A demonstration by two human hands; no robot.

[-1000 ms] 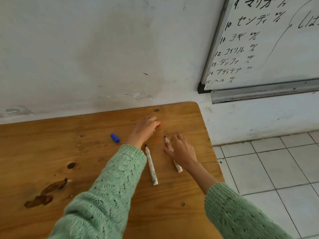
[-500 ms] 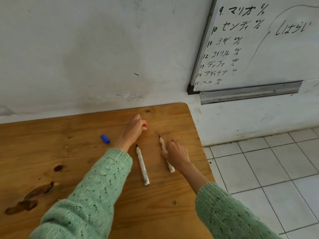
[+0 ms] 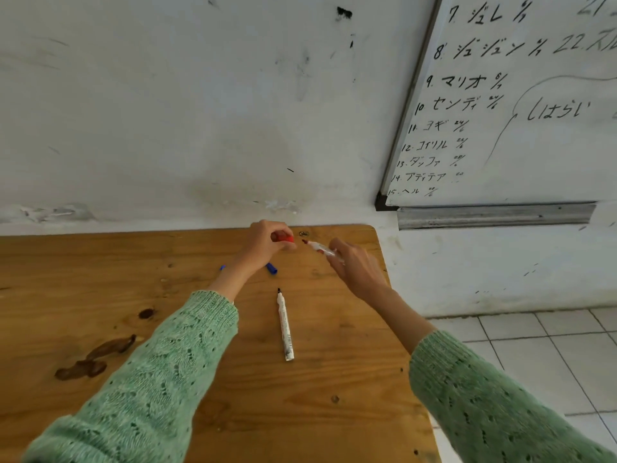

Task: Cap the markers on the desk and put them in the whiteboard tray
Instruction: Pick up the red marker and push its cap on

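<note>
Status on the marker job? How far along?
Early. Done: nothing capped, whiteboard tray shows no markers. In hand: left hand holds the red cap, right hand aims the red marker at it. Left: black-tipped marker uncapped on the desk.

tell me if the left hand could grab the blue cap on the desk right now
Probably not yet: the left hand is pinching the red cap. The small blue plastic cap lies just beside its wrist on the wooden desk, uncovered, so freeing the fingers should suffice.

A varnished wooden surface (image 3: 334, 329), knotted and stained, meets a scuffed matt plaster wall (image 3: 167, 111). Knitted green wool sleeves (image 3: 160, 379) contrast with the dull metal whiteboard tray (image 3: 494, 216).
</note>
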